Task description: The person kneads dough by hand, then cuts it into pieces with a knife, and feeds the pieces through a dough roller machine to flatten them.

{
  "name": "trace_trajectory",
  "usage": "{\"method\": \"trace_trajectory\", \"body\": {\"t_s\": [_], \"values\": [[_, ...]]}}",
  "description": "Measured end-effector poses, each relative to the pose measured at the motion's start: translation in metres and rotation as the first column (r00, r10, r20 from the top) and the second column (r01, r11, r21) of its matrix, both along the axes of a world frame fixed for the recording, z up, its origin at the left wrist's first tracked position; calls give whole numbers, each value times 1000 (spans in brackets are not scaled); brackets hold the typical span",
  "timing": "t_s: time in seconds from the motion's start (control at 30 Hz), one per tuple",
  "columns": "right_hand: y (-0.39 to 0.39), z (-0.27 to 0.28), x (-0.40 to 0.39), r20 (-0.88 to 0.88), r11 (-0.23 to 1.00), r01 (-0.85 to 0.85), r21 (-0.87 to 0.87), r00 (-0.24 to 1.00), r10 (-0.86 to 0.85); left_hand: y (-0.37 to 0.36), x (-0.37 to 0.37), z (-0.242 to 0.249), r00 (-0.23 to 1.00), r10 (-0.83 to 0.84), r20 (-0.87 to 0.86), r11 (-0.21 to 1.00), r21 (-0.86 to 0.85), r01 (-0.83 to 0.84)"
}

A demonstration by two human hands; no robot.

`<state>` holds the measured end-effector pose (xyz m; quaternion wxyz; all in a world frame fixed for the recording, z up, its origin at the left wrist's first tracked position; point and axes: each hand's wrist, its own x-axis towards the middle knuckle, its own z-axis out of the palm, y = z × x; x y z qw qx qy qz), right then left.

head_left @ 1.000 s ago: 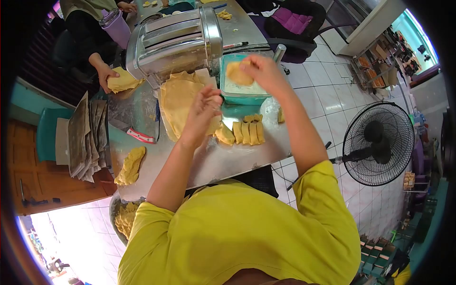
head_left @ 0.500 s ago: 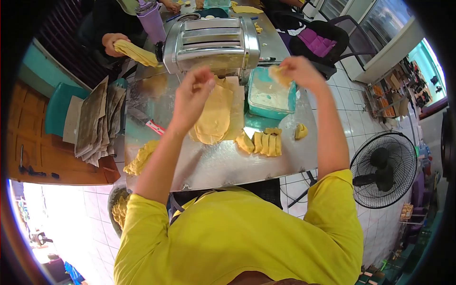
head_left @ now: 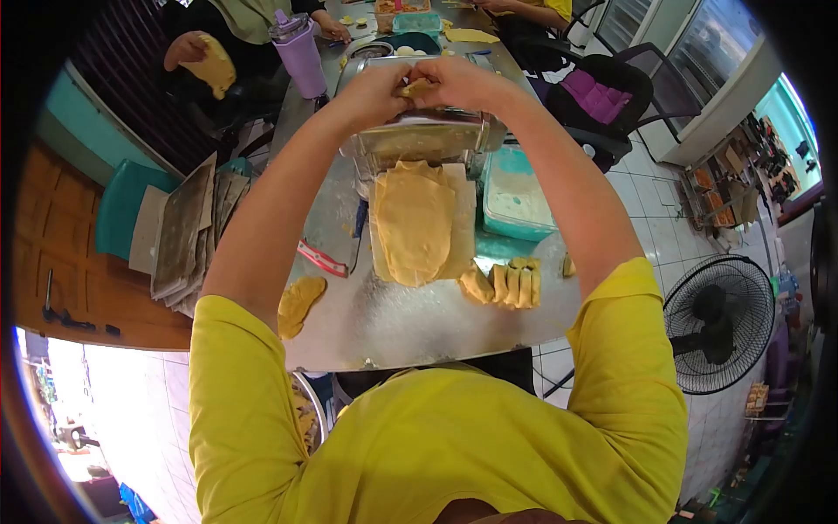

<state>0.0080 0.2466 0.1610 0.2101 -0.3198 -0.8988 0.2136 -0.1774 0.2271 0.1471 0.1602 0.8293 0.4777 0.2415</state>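
Above the metal dough roller [head_left: 419, 140], my left hand [head_left: 375, 94] and my right hand [head_left: 461, 83] meet, fingers closed on a small piece of yellow dough [head_left: 419, 88]. The fingers partly cover that piece and the top of the roller. In front of the machine, flat dough sheets [head_left: 415, 223] lie stacked on a pale board. To their right sit several short pieces of dough [head_left: 518, 284] in a row. A teal container [head_left: 517, 229] with white powder, which looks like flour, stands beside my right forearm.
A red-handled knife [head_left: 323, 259] and a dough lump [head_left: 301, 306] lie on the table's left side. Behind the roller stands a purple tumbler [head_left: 298, 57]. At far left, another person's hand [head_left: 185, 51] holds a dough strip [head_left: 214, 68]. A fan [head_left: 717, 323] stands at right.
My right hand has brought the dough piece from above the teal container to the roller's top, where my left hand has joined it. The other person's dough strip has moved away from the roller.
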Motion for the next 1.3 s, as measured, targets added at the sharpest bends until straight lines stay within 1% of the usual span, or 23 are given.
{"method": "trace_trajectory", "body": {"t_s": [0.03, 0.07, 0.1, 0.17, 0.23, 0.3, 0.43, 0.5, 0.53, 0.6, 0.63, 0.77, 0.83, 0.9, 0.97, 1.0, 1.03, 1.07, 1.1, 1.17, 1.23, 1.27, 1.3], "values": [[-4, 1, 3, 3, 998, -6, 55, 1000, 6, -2, 2, 0, 995, 19, -100, 997, 81, -11], [6, -10, 4, -32, 997, -38, 66, 999, 40, -4, 5, 1, 992, 24, -121, 993, 116, -10], [5, -9, 2, -31, 997, -34, 71, 999, 36, -5, 6, 2, 992, 21, -120, 993, 122, -6], [-8, -10, -2, -12, 979, 84, 186, 996, -83, -5, 7, 2, 992, 42, -123, 990, 136, -25], [-11, -13, -4, -39, 973, 75, 218, 997, -68, -5, 7, 0, 997, 21, -80, 984, 177, -6], [-14, -15, -7, 76, 959, 149, 240, 982, -171, -7, 9, 0, 991, 56, -123, 985, 168, -35], [-11, -17, -2, -29, 962, 89, 260, 996, -84, -3, 5, -2, 992, 20, -121, 983, 186, 3], [-8, -12, 6, -47, 955, 67, 288, 997, -55, -4, 3, 4, 999, -5, -45, 995, 96, 10], [-7, -12, 8, -42, 955, 60, 292, 998, -50, -7, 3, 6, 999, 0, -40, 995, 99, 4], [-7, -15, 11, 28, 958, 150, 247, 986, -162, -11, 5, 8, 997, -7, 71, 1000, -7, 8], [-7, -16, 10, 31, 960, 149, 237, 986, -161, -11, 7, 7, 997, -6, 72, 1000, -17, 7], [-6, -14, 6, 60, 954, 146, 262, 984, -167, 1, 12, -5, 998, -17, 65, 999, 31, 15], [-3, -17, 5, 59, 950, 145, 276, 984, -167, 7, 11, -10, 998, -69, 4, 986, 151, 68], [-1, -19, 5, 145, 932, 109, 345, 975, -168, 7, 12, -11, 997, -77, -27, 981, 176, 80], [-2, -15, 7, 159, 949, 110, 296, 974, -163, 5, 9, -5, 995, -80, -61, 970, 227, 92], [-2, -12, 8, 178, 963, 114, 244, 971, -160, 0, 7, 1, 997, -80, -17, 987, 140, 82], [-2, -9, 10, 176, 960, 113, 257, 971, -162, -4, 6, 7, 997, -78, 28, 996, 54, 77], [-3, -9, 12, 107, 968, 115, 223, 984, -141, -7, 2, 11, 997, -78, 29, 995, 64, 76], [-5, -10, 12, 37, 977, 113, 183, 992, -121, -11, -3, 13, 995, -79, 68, 997, 11, 79], [-4, -10, 10, 86, 973, 107, 203, 988, -127, -11, -6, 10, 991, -79, 107, 995, -51, 85], [-6, -11, 5, 140, 970, 99, 222, 981, -132, -5, -5, 3, 996, -78, -37, 992, 93, 81], [-8, -11, 4, 178, 957, 110, 270, 971, -162, -2, -5, 0, 996, -78, -35, 992, 94, 81], [-10, -11, 3, 213, 941, 121, 315, 957, -195, -1, -5, -2, 992, -84, -98, 982, 162, 99]]}}
